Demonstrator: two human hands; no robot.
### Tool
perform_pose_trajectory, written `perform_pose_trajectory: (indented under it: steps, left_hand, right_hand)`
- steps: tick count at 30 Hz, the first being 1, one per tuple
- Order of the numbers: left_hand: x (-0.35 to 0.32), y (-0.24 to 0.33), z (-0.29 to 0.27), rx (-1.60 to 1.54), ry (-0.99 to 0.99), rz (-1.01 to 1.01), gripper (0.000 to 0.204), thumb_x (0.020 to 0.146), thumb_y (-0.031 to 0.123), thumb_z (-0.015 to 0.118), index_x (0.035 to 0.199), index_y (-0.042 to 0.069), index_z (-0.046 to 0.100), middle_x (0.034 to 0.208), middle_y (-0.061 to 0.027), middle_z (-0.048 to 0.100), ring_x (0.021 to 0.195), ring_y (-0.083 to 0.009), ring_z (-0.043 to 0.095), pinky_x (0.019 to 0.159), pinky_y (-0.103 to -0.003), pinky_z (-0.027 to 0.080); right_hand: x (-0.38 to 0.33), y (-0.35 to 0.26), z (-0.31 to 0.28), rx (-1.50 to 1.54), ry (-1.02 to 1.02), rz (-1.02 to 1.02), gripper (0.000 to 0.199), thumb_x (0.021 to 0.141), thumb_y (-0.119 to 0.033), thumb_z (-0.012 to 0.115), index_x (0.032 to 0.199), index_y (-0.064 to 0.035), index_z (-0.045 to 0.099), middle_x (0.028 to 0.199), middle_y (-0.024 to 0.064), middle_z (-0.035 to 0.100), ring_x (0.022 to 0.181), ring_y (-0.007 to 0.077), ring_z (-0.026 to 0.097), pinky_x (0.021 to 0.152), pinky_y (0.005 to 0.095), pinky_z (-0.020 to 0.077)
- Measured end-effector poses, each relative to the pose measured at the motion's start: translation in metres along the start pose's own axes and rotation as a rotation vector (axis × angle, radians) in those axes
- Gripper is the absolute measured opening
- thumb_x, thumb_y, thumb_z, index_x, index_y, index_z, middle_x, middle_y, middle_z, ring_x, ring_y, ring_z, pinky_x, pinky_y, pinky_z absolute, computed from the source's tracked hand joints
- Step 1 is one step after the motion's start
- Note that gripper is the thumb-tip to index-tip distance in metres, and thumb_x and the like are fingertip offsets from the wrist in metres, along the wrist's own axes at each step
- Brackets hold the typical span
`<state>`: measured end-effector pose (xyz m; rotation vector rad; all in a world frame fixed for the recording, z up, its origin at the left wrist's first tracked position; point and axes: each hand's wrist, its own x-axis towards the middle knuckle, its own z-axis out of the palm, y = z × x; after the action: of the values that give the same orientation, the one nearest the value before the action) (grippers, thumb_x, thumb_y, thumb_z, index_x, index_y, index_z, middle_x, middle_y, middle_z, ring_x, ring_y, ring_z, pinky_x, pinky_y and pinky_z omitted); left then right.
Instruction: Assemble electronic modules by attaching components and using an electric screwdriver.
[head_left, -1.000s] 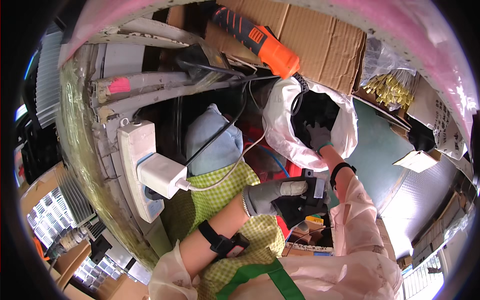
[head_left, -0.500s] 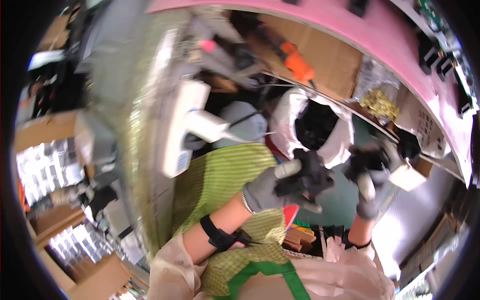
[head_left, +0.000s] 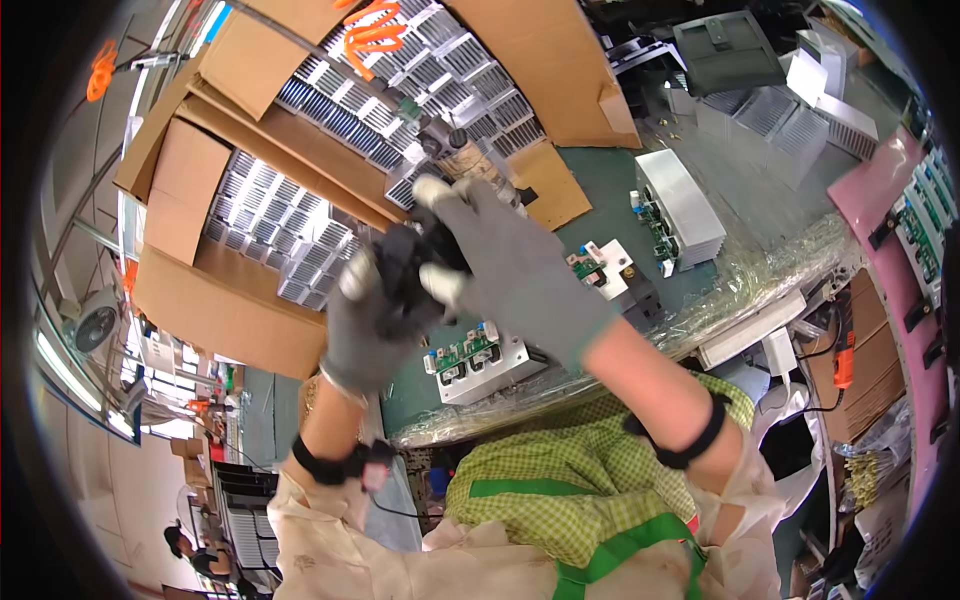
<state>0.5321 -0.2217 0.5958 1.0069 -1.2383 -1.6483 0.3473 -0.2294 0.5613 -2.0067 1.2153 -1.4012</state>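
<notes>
Black parts (head_left: 402,272) sit a little off centre toward 10 o'clock, raised in front of the bench and bunched between the person's two gloved hands; from my remote seat the fingers hide too much for me to count them or name their kind. I see the left hand (head_left: 368,335) below them, about 8 o'clock of centre, half closed, fingers curled and its pale-tipped thumb pressed against the black. The right hand (head_left: 520,265) reaches in from 4 o'clock, partly open, thumb and fingertips set apart around the black parts, gripping them. Just under the hands, at 6 o'clock on my view, a finned heat sink with a green circuit board (head_left: 470,362) lies on the green bench mat (head_left: 605,190). Toward 2 o'clock I have a long silver heat sink (head_left: 682,205), board fixed along its near side. An open carton of finned heat sinks (head_left: 270,205) stands at 10 o'clock, an orange coiled hose (head_left: 372,42) hangs at 11, and an orange-and-black electric screwdriver (head_left: 844,365) is at 3, near the rim.
</notes>
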Motion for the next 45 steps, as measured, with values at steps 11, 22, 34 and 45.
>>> perform_pose_trajectory:
  steps: [11, 22, 34, 45]
  left_hand:
    - [-0.007, -0.022, -0.005, 0.745, 0.258, 0.505, 0.04, 0.094, 0.01, 0.036, 0.132, 0.0, 0.041, 0.136, -0.0195, 0.041, 0.126, -0.0306, 0.04, 0.105, -0.039, 0.032]
    - [-0.002, -0.118, 0.155, 1.381, -0.663, 0.582, 0.066, 0.09, 0.044, 0.049, 0.138, 0.002, 0.032, 0.137, -0.0246, 0.035, 0.127, -0.0342, 0.038, 0.106, -0.045, 0.029]
    - [0.005, -0.159, 0.249, 1.629, -0.997, 0.33, 0.041, 0.086, 0.023, 0.056, 0.12, 0.0, 0.054, 0.125, -0.023, 0.05, 0.109, -0.0403, 0.053, 0.09, -0.042, 0.045]
    - [0.012, -0.169, 0.242, 1.617, -1.106, 0.235, 0.04, 0.086, 0.024, 0.057, 0.12, 0.002, 0.055, 0.12, -0.02, 0.052, 0.103, -0.0374, 0.054, 0.086, -0.042, 0.045]
  right_hand:
    - [-0.284, 0.148, -0.144, -0.057, 0.981, 0.327, 0.036, 0.085, -0.015, 0.054, 0.118, 0.0005, 0.051, 0.111, 0.0095, 0.057, 0.096, 0.0196, 0.057, 0.087, 0.0323, 0.0446]
    - [-0.637, 0.32, -0.06, -0.533, 0.311, 1.409, 0.061, 0.072, -0.033, 0.07, 0.125, -0.0146, 0.047, 0.121, 0.0165, 0.053, 0.111, 0.0318, 0.053, 0.092, 0.044, 0.044]
    - [-0.584, 0.385, -0.021, -0.035, 0.172, 1.913, 0.112, 0.059, -0.044, 0.076, 0.145, -0.017, 0.009, 0.148, 0.0214, 0.016, 0.134, 0.045, 0.022, 0.107, 0.0503, 0.0276]
    - [-0.595, 0.389, -0.024, -0.08, 0.071, 1.854, 0.106, 0.056, -0.039, 0.076, 0.144, -0.0193, 0.018, 0.145, 0.0239, 0.023, 0.127, 0.0429, 0.037, 0.105, 0.0484, 0.0316]
